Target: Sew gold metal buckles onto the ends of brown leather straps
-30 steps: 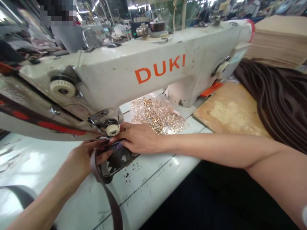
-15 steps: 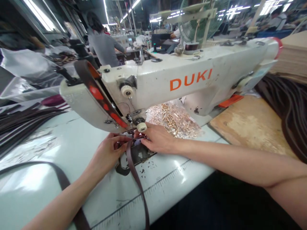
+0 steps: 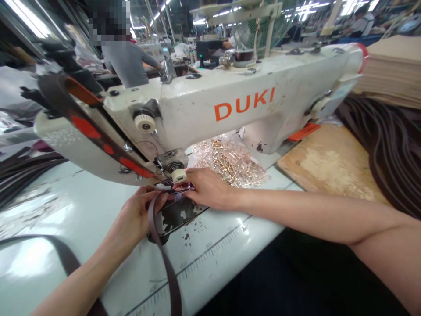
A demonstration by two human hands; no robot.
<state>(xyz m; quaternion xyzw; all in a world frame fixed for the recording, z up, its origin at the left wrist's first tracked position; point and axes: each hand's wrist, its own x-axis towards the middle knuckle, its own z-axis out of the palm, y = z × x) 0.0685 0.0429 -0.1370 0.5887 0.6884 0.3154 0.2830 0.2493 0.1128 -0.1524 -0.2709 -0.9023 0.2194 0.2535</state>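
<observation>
A white sewing machine (image 3: 194, 114) stands on the pale worktable, its needle area hidden behind the head and my fingers. Under it, a narrow dark brown strap (image 3: 163, 252) bends over the machine's dark base plate and hangs down past the table's front edge. My left hand (image 3: 140, 213) pinches this strap from the left side. On the other side, my right hand (image 3: 208, 188) has its fingers closed on the strap's end, close below the tension knob (image 3: 178, 175). A small purplish piece shows at the right fingertips, too hidden to name.
Behind my right hand lies a clear bag of gold metal fittings (image 3: 230, 164). A worn wooden board (image 3: 325, 162) and dark straps (image 3: 388, 145) are at right. More dark strips (image 3: 26, 175) lie at left. A person (image 3: 125, 61) works beyond the machine.
The view has shifted, so the machine sits further left and looks closer. Both hands stay at the needle area, holding the strap; its loop lies slightly differently.
</observation>
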